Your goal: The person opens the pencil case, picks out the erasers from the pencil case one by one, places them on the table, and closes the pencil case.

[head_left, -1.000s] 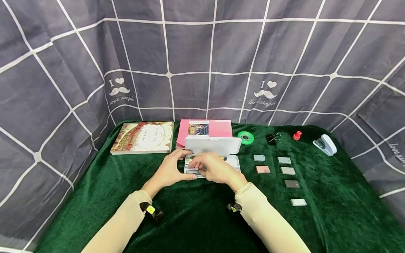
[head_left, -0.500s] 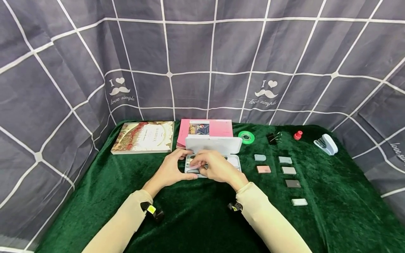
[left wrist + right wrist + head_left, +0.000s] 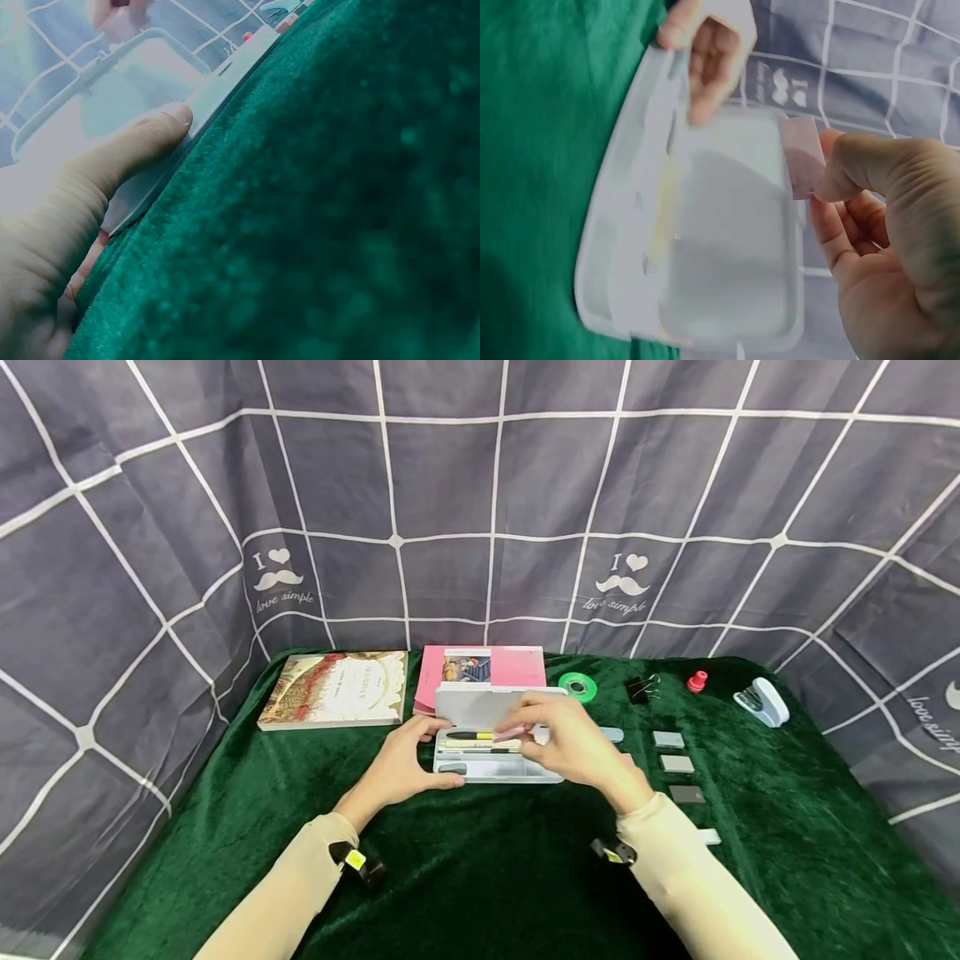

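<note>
Gripping the left end of an open white pencil case (image 3: 491, 760), the left hand (image 3: 401, 768) curls around it, thumb along the near edge and fingers at the far corner; the left wrist view shows the thumb (image 3: 146, 142) pressed flat against the case's rim. This case sits on the green velvet surface (image 3: 465, 877), its lid standing upright at the back. Inside lie a yellow-and-black pen (image 3: 470, 736) and other thin pens along the far side, with a small grey eraser (image 3: 452, 768) at the near left corner.

Over the right half of the case, the right hand (image 3: 573, 747) holds a small pink eraser (image 3: 512, 732) in a narrow grip, pinched between thumb and fingertips. That eraser pokes out leftward from the fingertips, raised above the tray in front of the lid; the right wrist view shows it clear of the case.

Behind the case lie an illustrated book (image 3: 333, 689) and a pink book (image 3: 483, 667). To the right are a green tape roll (image 3: 578, 686), black binder clips (image 3: 643, 687), a red stamp (image 3: 697, 681), a white stapler (image 3: 762, 702), and several small grey erasers (image 3: 677, 763).
</note>
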Demonstrator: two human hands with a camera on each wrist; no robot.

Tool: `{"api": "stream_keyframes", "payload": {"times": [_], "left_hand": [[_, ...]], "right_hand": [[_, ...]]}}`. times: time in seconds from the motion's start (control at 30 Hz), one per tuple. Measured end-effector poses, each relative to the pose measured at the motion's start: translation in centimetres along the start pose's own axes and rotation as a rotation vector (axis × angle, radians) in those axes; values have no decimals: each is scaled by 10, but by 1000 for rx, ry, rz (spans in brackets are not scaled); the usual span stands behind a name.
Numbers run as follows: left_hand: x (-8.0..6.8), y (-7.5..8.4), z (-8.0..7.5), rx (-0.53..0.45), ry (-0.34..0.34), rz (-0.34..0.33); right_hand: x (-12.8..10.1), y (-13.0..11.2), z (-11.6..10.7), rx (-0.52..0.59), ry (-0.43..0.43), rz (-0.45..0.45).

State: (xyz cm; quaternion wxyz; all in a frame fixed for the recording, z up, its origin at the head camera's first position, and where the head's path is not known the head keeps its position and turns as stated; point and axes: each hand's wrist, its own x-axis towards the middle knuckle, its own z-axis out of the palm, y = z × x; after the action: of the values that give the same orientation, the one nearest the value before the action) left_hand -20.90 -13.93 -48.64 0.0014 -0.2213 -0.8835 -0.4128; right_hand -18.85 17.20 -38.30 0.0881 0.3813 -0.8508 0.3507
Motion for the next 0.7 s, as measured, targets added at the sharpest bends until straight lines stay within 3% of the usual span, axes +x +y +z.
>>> {"api": "stream_keyframes", "payload": {"times": [0.33,0.53,0.7], "left_hand": [[-2,2,-1,8,7,0],[-2,1,0,4,-4,-5],[-1,1,1,-1,3,-3]], "right_hand": [[-75,16,-55,-108,103,131],[-117,32,-63,-136,118,215],[-138,46,-60,-153,102,242]]}}
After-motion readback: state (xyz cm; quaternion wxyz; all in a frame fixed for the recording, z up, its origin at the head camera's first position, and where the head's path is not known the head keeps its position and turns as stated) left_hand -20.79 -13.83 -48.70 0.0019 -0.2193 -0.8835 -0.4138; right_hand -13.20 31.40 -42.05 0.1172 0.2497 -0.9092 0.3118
